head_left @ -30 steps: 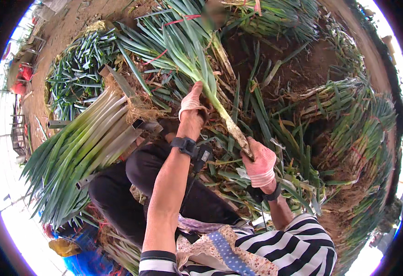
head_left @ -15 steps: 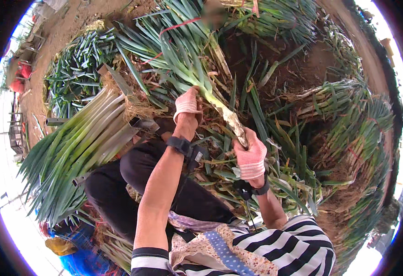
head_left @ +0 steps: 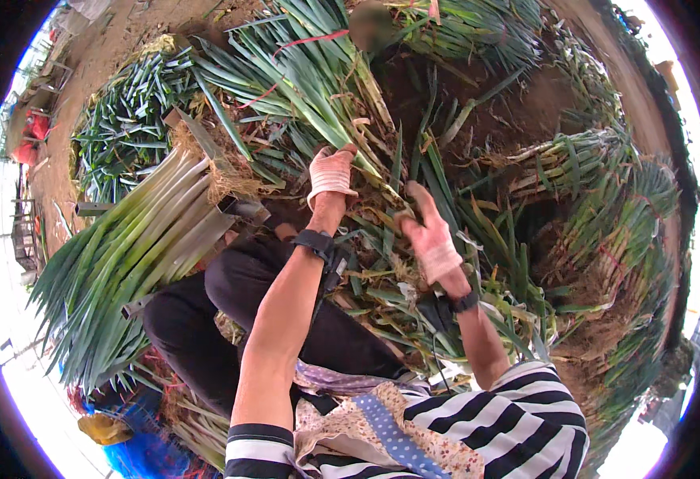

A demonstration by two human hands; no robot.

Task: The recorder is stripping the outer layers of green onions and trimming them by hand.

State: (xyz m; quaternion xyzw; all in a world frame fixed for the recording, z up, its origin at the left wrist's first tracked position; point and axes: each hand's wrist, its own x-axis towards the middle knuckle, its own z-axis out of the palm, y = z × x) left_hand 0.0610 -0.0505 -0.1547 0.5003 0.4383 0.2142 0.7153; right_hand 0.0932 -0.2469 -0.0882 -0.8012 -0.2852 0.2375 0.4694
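Observation:
My left hand [head_left: 332,177], in a pinkish-white knit glove with bare fingertips, is closed at the stalk of a leek [head_left: 359,158]. The leek's green leaves spread away over a pile of leeks [head_left: 306,68] with red ties. My right hand [head_left: 431,239], gloved the same way, is beside the stalk's lower end. Its thumb and forefinger are apart, and I see nothing held between them. Loose leaves and peelings [head_left: 378,231] lie under both hands.
To my left, trimmed leeks [head_left: 138,219] rest across a metal frame [head_left: 198,136], roots toward me. Another green heap [head_left: 138,120] lies beyond. Tied bundles [head_left: 617,239] line the right side, with more at the far top [head_left: 477,32]. A blue plastic bag [head_left: 146,455] sits lower left.
My right hand has let go of the leek's dirty white root end and opened slightly above its former place. That root end no longer shows between my hands. My left hand stays near the stalk.

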